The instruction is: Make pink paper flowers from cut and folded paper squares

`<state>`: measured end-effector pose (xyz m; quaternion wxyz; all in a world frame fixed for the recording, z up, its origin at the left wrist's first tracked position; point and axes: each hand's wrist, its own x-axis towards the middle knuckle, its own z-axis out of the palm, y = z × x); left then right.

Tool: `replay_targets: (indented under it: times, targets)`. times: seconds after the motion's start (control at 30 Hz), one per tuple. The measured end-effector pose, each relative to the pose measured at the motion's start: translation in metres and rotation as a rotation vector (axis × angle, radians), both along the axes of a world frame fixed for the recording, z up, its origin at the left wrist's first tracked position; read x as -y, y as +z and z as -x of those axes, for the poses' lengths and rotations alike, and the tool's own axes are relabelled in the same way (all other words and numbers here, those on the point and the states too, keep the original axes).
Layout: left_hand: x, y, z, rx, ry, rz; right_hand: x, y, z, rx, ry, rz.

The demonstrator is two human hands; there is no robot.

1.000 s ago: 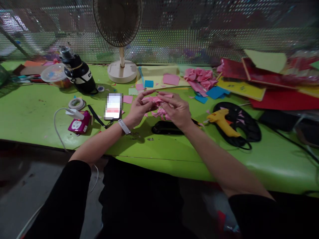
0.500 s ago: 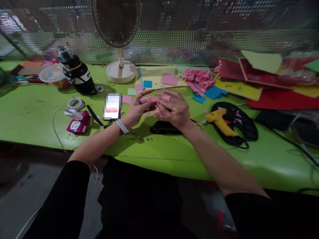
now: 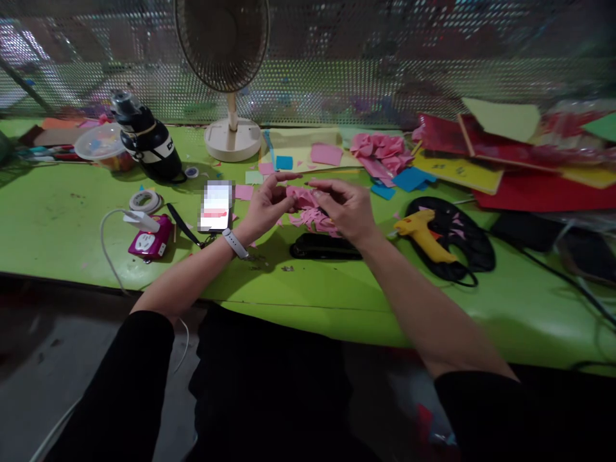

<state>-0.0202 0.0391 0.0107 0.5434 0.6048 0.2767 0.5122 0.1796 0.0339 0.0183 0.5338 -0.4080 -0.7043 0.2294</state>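
Well left of the fan (image 3: pixel 222 48) stands a clear plastic tub (image 3: pixel 83 151), with coloured scraps showing inside. A dark bottle (image 3: pixel 153 157) leans between tub and fan; its contents are hidden. In front of the fan, to its left, lie a tape roll (image 3: pixel 145 201), a purple socket block (image 3: pixel 156 242) holding a white plug (image 3: pixel 144 222), and a phone (image 3: pixel 216 206).

In front of the fan, to its right, the left hand (image 3: pixel 269 204) is half curled, thumb and fingers holding the left end of some folded pink paper (image 3: pixel 301 196). The right hand (image 3: pixel 349 208) is bent around, thumb and forefinger close together at the paper's right end; whether they grip it, one cannot tell. Pink pieces (image 3: pixel 317 221) lie just below, beside a long black object (image 3: pixel 325 246); from there green tabletop (image 3: pixel 315 289) runs to the rounded front edge, opposite the fan.

Farther right of the fan, a yellow glue gun (image 3: pixel 428 237) rests on a black pad (image 3: pixel 476 240).
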Motion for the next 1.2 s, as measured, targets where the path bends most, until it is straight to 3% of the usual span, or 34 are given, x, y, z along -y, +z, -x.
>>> replay_targets:
  times: [0.1,0.27,0.47,0.6,0.8,1.2]
  targets:
    - [-0.002,-0.001,-0.001,-0.005,0.051,-0.012,0.002,-0.001,-0.001,0.082,0.044,-0.034]
    - [-0.002,-0.005,-0.004,-0.012,0.040,-0.023,0.006,-0.005,0.005,0.285,-0.062,-0.349]
    - [0.000,-0.008,-0.007,-0.007,0.015,-0.033,0.007,-0.009,0.009,0.312,-0.139,-0.370]
    - [-0.003,-0.007,-0.004,0.000,0.047,-0.038,0.006,-0.003,0.004,0.216,-0.081,-0.247]
    - [-0.008,-0.005,0.003,0.086,0.075,0.110,0.002,0.007,0.000,-0.195,0.048,0.166]
    - [-0.006,-0.003,0.003,0.110,0.059,0.231,0.005,0.009,0.006,-0.269,0.084,0.234]
